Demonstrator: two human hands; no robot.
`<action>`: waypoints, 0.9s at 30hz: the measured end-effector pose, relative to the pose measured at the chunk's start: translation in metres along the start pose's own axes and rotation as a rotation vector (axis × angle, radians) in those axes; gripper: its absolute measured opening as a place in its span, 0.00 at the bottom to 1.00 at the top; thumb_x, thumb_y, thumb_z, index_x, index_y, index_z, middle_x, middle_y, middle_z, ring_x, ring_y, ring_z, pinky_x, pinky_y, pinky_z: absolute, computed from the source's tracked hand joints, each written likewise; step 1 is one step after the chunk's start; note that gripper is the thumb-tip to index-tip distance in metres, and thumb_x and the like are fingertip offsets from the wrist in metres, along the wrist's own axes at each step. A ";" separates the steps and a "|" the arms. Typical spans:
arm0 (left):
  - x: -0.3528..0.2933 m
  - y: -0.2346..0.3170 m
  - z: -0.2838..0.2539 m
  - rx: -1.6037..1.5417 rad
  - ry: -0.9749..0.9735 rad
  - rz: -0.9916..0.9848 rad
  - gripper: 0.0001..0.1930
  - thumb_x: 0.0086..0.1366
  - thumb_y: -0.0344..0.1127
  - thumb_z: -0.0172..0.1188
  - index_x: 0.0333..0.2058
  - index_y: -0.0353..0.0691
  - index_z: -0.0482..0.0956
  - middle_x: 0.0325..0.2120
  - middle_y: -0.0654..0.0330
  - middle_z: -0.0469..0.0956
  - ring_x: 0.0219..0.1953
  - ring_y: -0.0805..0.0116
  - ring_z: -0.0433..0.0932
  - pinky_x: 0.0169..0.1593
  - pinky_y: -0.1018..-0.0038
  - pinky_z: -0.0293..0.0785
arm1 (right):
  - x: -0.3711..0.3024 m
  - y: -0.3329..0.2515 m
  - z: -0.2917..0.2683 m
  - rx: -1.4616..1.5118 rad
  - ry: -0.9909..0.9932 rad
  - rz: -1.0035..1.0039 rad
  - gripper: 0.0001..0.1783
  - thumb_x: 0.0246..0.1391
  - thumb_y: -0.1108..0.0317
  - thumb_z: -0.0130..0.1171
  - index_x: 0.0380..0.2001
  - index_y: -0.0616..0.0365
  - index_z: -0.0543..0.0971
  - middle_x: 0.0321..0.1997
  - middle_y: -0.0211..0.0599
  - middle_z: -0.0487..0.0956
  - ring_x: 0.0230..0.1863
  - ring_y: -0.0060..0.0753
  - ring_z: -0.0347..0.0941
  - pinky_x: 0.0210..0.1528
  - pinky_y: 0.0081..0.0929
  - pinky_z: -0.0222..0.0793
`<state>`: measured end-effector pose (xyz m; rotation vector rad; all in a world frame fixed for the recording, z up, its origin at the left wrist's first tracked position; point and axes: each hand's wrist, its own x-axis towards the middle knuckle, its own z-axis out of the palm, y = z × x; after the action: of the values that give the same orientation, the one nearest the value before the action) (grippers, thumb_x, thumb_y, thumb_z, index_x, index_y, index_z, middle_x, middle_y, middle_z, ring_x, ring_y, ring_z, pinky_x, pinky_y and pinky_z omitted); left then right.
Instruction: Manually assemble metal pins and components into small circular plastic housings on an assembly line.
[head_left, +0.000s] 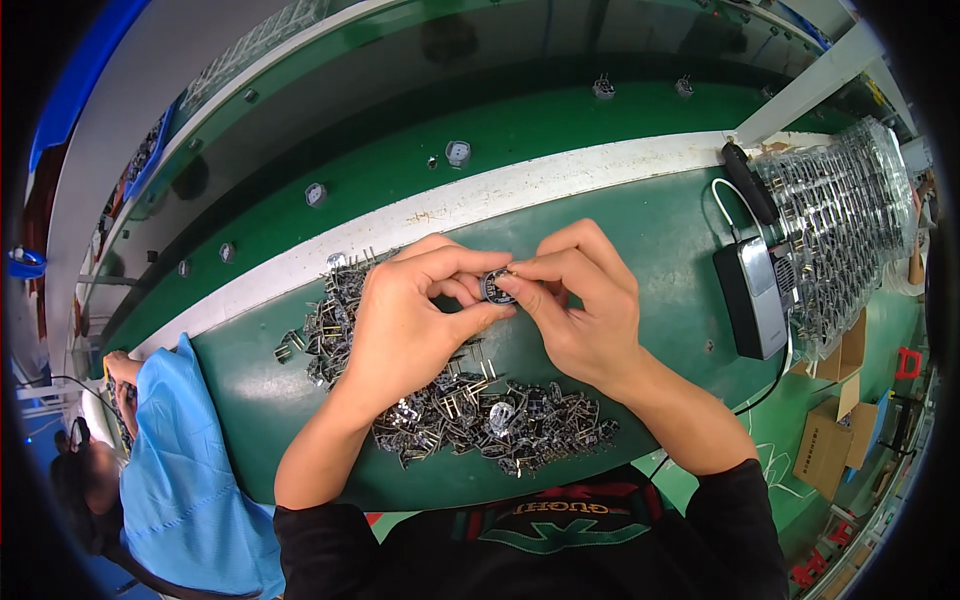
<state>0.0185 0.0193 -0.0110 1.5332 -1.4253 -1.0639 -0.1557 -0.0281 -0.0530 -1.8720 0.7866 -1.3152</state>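
Observation:
Above the middle of the green workbench (650, 230), a small round circuit board (497, 287), dark with pale parts on it, sits between my fingertips. My left hand (415, 310) pinches its left edge between thumb and fingers. From the other side, my right hand (585, 295) presses thumb and forefinger together at the board's upper right; whether a tiny part is between them is hidden. Below and left of my hands lies a heap of similar small boards with metal pins (500, 420), partly covered by my left hand and forearm.
Past the white ledge (450, 210), a green conveyor belt carries scattered small pieces (457, 153). At right stand a black-and-grey box with a cable (752, 297) and stacked clear trays of parts (840, 220). Cardboard boxes (825, 445) sit on the floor. A co-worker in blue (190, 470) is at left.

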 end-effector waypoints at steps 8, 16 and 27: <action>0.012 -0.010 -0.019 -0.065 0.068 -0.071 0.21 0.52 0.21 0.74 0.47 0.34 0.85 0.31 0.63 0.79 0.32 0.80 0.80 0.39 0.81 0.77 | 0.002 0.007 -0.007 0.023 -0.193 0.089 0.07 0.53 0.78 0.63 0.36 0.58 0.83 0.34 0.33 0.75 0.28 0.29 0.72 0.29 0.28 0.70; 0.127 -0.069 -0.083 0.568 0.224 0.002 0.22 0.54 0.37 0.73 0.49 0.41 0.86 0.39 0.55 0.80 0.35 0.66 0.77 0.43 0.69 0.75 | -0.011 0.023 0.006 -0.092 -0.752 -0.202 0.15 0.50 0.75 0.62 0.43 0.52 0.84 0.39 0.29 0.76 0.41 0.37 0.73 0.43 0.35 0.74; 0.156 -0.028 -0.018 0.699 0.134 0.130 0.23 0.56 0.51 0.73 0.38 0.34 0.87 0.29 0.52 0.85 0.32 0.59 0.84 0.39 0.67 0.78 | -0.002 0.018 -0.016 -0.495 -0.656 -0.256 0.07 0.43 0.74 0.63 0.28 0.56 0.76 0.33 0.35 0.72 0.38 0.37 0.75 0.39 0.37 0.76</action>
<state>0.0487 -0.1347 -0.0422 1.9013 -1.8808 -0.3751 -0.1733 -0.0397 -0.0651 -2.6608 0.5549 -0.5725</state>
